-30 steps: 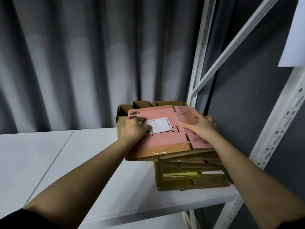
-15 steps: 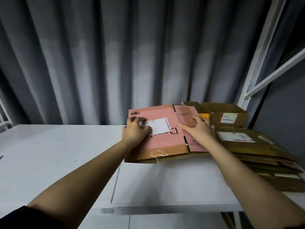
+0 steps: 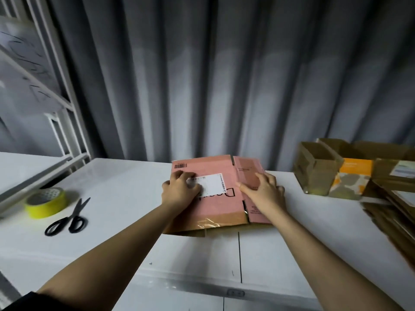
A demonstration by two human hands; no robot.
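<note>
Tape roll (image 3: 46, 202) and scissors (image 3: 69, 218) are lying left, brown boxes (image 3: 318, 169) sitting right. The pink box (image 3: 222, 205) is lying flat on the table (image 3: 112, 243), the left hand (image 3: 179, 194) curling its fingers (image 3: 179, 176) over the edge, the right hand (image 3: 262, 194) spreading its fingers (image 3: 261, 177) flat on top.

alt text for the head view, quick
Two hands hold a flattened pink box at a white table: the left hand curled at its label, the right hand flat on a flap. Yellow tape and scissors lie left; brown boxes sit right.
</note>
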